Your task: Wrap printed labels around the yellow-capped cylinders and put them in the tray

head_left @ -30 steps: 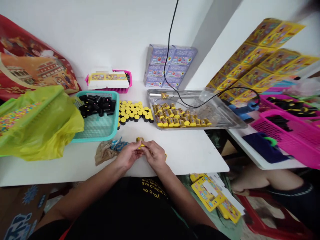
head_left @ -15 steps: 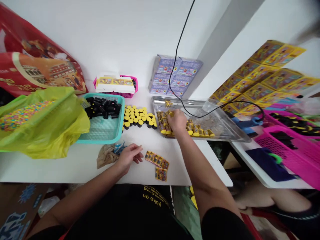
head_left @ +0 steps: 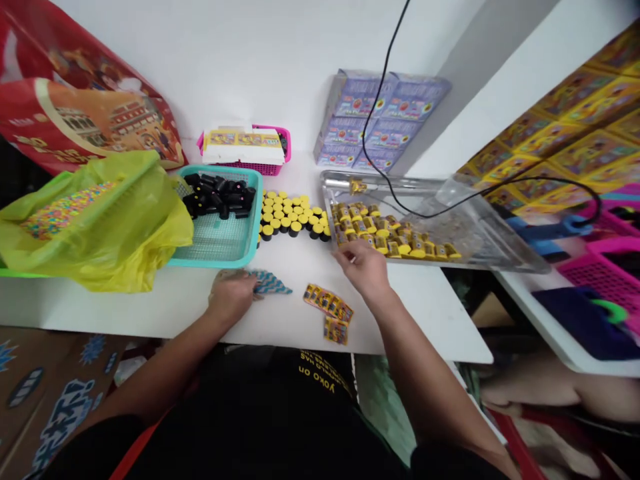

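My left hand (head_left: 231,297) is closed around a crumpled cloth (head_left: 270,283), whose blue-and-white patterned end sticks out to the right. At the front left corner of the metal tray (head_left: 485,265), my right hand (head_left: 364,267) has its fingers curled together; whatever they may pinch is hidden. Many small yellow-wrapped pieces (head_left: 395,233) lie in the tray. Between my hands, flat yellow-orange stickers or labels (head_left: 327,303) rest on the white table (head_left: 290,320). Black pots with yellow tops (head_left: 285,213) stand grouped left of the tray.
A turquoise basket (head_left: 215,250) holds black tubes (head_left: 223,193). Left of it lies a yellow-green plastic bag (head_left: 150,227) with colourful beads. Purple boxes (head_left: 380,120) stand against the wall, and a black cable (head_left: 385,73) hangs across the tray. Another person's leg (head_left: 535,393) shows at right.
My right hand has come out of the tray toward me, to its front left corner. My left hand has moved left and closed on the cloth. The view has shifted.
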`<state>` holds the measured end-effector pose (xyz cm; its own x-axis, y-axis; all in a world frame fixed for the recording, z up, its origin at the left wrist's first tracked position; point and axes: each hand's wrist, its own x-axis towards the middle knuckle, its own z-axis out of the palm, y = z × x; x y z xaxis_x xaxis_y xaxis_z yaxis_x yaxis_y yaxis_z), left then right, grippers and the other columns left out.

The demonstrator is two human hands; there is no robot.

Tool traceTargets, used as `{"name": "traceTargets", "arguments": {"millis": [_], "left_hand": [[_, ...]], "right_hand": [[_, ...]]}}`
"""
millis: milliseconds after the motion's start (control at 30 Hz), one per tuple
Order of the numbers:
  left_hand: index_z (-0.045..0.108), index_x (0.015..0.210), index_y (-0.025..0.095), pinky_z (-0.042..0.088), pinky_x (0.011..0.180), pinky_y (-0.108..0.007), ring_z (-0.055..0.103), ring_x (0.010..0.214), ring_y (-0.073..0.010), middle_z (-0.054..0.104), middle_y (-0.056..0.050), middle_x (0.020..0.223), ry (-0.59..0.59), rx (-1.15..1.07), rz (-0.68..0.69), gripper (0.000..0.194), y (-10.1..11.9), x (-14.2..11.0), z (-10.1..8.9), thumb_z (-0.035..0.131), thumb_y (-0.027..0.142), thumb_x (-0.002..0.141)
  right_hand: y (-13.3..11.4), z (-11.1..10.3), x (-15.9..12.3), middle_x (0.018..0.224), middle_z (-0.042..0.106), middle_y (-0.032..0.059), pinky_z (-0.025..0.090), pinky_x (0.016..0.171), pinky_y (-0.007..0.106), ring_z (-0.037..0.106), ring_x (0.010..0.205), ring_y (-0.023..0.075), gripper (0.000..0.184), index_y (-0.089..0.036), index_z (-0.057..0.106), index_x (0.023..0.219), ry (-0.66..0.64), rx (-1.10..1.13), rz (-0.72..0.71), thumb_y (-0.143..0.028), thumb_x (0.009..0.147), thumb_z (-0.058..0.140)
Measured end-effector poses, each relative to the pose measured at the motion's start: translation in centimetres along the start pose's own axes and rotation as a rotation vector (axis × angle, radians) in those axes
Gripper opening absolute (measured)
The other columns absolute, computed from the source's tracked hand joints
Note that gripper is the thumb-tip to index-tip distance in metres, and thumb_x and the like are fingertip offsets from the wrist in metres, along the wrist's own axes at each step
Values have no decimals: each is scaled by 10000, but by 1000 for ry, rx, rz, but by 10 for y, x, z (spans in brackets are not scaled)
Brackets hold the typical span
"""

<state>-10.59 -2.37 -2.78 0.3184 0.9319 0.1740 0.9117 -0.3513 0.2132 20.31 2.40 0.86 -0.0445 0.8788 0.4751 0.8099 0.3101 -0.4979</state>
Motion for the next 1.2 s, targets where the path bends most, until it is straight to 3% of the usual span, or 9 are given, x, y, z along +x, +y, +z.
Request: {"name": "traceTargets", "arguments": {"millis": [67, 133, 233, 300, 467, 600, 733, 867, 1200], "left_hand": [[686, 767, 161, 430, 723, -377, 601, 715, -229, 662, -106, 739, -39, 56, 22, 296, 0, 2, 1, 474, 306, 914], [688, 818, 160, 418, 694, -367, 597, 704, -225, 665, -107, 759, -43, 84, 35, 359, 9, 3, -7, 440, 393, 931], [672, 1006, 187, 404, 678, -336, 596, 759, -220, 671, -94, 852, -10, 84, 59, 455, 36, 5, -24, 398, 539, 920], [667, 985, 187, 403, 674, -308, 595, 796, -206, 657, -85, 882, -48, -7, 101, 444, 58, 11, -28, 383, 525, 933], [669, 893, 189, 408, 699, -271, 590, 805, -172, 637, -49, 872, -256, -252, 239, 278, 102, 38, -8, 524, 426, 898], [668, 884, 183, 411, 695, -285, 587, 817, -189, 631, -58, 888, -290, -300, 282, 249, 118, 47, 11, 588, 418, 857], [657, 905, 168, 430, 740, -323, 580, 892, -239, 615, -98, 937, -236, -305, 387, 398, 129, 36, 27, 662, 539, 762], [639, 1033, 183, 436, 823, -360, 562, 990, -270, 610, -118, 1021, -231, -310, 535, 438, 136, 27, 41, 691, 513, 749], [599, 1086, 185, 443, 830, -359, 554, 1039, -269, 615, -111, 1090, -186, -209, 338, 410, 115, 53, 30, 691, 438, 776]], "right_hand": [[-1, 1, -17, 705, 627, 25, 444, 607, 289, 568, 617, 163, 186, -209, 636, 709, -114, 40, 73, -374, 793, 617], [4, 0, -31, 704, 647, 24, 445, 612, 295, 576, 622, 170, 185, -214, 632, 682, -167, 50, 149, -375, 773, 631], [14, -5, -46, 714, 667, 24, 450, 638, 302, 594, 656, 180, 193, -222, 633, 668, -182, 55, 219, -382, 776, 618], [19, -11, -55, 722, 673, 24, 451, 647, 302, 602, 674, 182, 196, -224, 646, 681, -203, 60, 252, -392, 778, 617], [22, -28, -75, 694, 646, 6, 438, 607, 280, 590, 635, 163, 212, -213, 674, 726, -396, 62, 364, -421, 695, 698], [21, -29, -83, 694, 610, -14, 414, 588, 254, 563, 633, 145, 214, -209, 671, 741, -462, 36, 327, -373, 630, 752], [20, -21, -78, 700, 599, -22, 398, 587, 238, 547, 639, 133, 154, -203, 654, 713, -477, 42, 269, -282, 629, 756], [20, -16, -69, 679, 600, -30, 384, 578, 225, 541, 629, 124, 96, -196, 636, 694, -488, 44, 231, -211, 643, 716], [14, 9, -40, 630, 634, -18, 365, 553, 232, 539, 585, 126, 74, -188, 636, 657, -413, 109, 288, -233, 696, 680]]}}
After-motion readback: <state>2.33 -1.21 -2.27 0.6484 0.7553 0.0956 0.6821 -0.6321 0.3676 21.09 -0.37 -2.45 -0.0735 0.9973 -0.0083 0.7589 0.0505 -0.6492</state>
